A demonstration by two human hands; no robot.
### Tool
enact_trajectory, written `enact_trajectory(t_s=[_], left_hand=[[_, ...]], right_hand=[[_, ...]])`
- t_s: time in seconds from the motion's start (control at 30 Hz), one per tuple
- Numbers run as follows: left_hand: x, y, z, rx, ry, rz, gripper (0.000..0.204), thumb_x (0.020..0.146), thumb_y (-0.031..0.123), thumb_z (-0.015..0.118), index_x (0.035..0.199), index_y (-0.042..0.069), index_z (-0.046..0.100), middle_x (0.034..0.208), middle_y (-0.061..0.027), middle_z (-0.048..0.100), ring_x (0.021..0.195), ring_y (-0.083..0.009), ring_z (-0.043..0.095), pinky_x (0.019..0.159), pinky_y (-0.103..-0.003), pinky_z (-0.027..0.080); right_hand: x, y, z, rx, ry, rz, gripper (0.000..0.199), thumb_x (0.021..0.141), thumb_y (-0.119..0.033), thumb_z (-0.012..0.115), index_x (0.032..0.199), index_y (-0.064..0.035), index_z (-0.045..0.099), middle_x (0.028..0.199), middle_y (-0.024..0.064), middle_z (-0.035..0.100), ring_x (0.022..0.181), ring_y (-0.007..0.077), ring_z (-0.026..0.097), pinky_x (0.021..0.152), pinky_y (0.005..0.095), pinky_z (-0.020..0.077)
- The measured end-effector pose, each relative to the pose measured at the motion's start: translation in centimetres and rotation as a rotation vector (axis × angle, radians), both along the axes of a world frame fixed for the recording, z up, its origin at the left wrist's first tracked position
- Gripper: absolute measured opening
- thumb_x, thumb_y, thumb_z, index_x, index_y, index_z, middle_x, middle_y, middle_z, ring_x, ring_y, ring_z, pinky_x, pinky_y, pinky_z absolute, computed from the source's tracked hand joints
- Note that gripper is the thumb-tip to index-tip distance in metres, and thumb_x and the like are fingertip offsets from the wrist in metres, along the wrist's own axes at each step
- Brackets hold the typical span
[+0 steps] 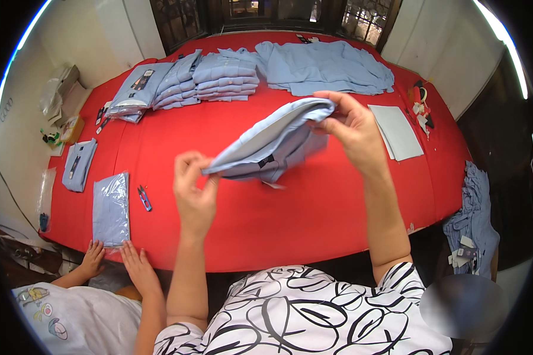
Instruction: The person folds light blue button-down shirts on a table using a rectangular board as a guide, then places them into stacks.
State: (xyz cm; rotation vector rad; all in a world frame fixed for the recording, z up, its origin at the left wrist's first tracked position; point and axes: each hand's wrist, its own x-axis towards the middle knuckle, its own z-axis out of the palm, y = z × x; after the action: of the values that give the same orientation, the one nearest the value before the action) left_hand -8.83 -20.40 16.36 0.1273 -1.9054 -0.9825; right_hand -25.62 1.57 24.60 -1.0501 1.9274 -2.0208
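Note:
Between my two hands a light blue shirt (296,145) is held up above the red table, partly folded and tilted, with its right end higher. A pale flat sheet (272,127) shows along its upper side, and a dark label sits inside the collar area. My left hand (193,183) pinches the lower left corner between thumb and fingers. My right hand (352,127) grips the upper right corner, fingers closed over the cloth. The shirt's lower edge hangs loose and is somewhat blurred.
Folded blue shirts (225,74) stand in stacks at the back, beside a loose shirt pile (326,65). Pale sheets (397,133) lie right. Blue thread snips (144,199) lie left, near a bagged shirt (111,207) touched by a co-worker's hands (137,266). More garments (471,219) hang at right.

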Motion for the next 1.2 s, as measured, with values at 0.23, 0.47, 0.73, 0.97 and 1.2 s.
enact_trajectory(t_s=[0.23, 0.47, 0.73, 0.97, 1.2], left_hand=[[-10.0, -3.7, 0.9, 0.189, -0.502, -0.239, 0.029, 0.084, 0.005, 0.070, 0.113, 0.004, 0.067, 0.087, -0.0026, 0.061, 0.079, -0.0105, 0.056, 0.072, -0.027, 0.048], [-19.5, -6.5, -12.9, 0.030, -0.873, -0.086, 0.024, 0.083, 0.013, 0.073, 0.104, 0.002, 0.071, 0.085, -0.0107, 0.069, 0.079, -0.0151, 0.064, 0.074, -0.031, 0.052], [-21.1, -5.9, -13.2, 0.294, -0.969, -0.178, 0.028, 0.087, 0.015, 0.070, 0.111, 0.001, 0.069, 0.091, -0.0082, 0.070, 0.086, -0.0159, 0.065, 0.079, -0.030, 0.050], [-17.0, -7.2, -12.6, 0.714, -0.806, -0.484, 0.054, 0.091, 0.011, 0.062, 0.141, 0.001, 0.046, 0.120, -0.0126, 0.060, 0.103, -0.0179, 0.060, 0.094, -0.031, 0.046], [-17.7, -7.8, -15.9, 0.626, -0.694, -0.491, 0.055, 0.087, -0.004, 0.064, 0.139, -0.002, 0.047, 0.107, -0.0069, 0.059, 0.088, -0.0109, 0.058, 0.083, -0.025, 0.050]], right_hand=[[-13.1, 0.8, -7.7, 0.561, 0.304, -0.243, 0.025, 0.083, -0.021, 0.070, 0.098, -0.0006, 0.071, 0.075, 0.0070, 0.064, 0.075, 0.0178, 0.060, 0.073, 0.0335, 0.0486], [-17.6, -1.6, -24.2, 0.559, -0.014, -0.215, 0.010, 0.091, -0.004, 0.061, 0.101, -0.0010, 0.062, 0.081, 0.0028, 0.062, 0.074, 0.0108, 0.055, 0.068, 0.0274, 0.0458], [-19.0, -0.9, -25.3, 0.483, -0.129, -0.299, 0.025, 0.091, -0.010, 0.064, 0.114, -0.0009, 0.057, 0.093, 0.0075, 0.067, 0.086, 0.0143, 0.061, 0.078, 0.0296, 0.0483], [-10.6, 0.2, -21.3, 0.660, 0.326, -0.546, 0.036, 0.086, -0.017, 0.069, 0.118, -0.0060, 0.058, 0.121, 0.0128, 0.056, 0.112, 0.0327, 0.050, 0.096, 0.0430, 0.0430], [-1.4, -4.0, -20.1, 0.756, 0.668, -0.226, 0.050, 0.080, -0.041, 0.073, 0.121, -0.0147, 0.065, 0.133, 0.0099, 0.050, 0.116, 0.0300, 0.044, 0.098, 0.0471, 0.0312]])
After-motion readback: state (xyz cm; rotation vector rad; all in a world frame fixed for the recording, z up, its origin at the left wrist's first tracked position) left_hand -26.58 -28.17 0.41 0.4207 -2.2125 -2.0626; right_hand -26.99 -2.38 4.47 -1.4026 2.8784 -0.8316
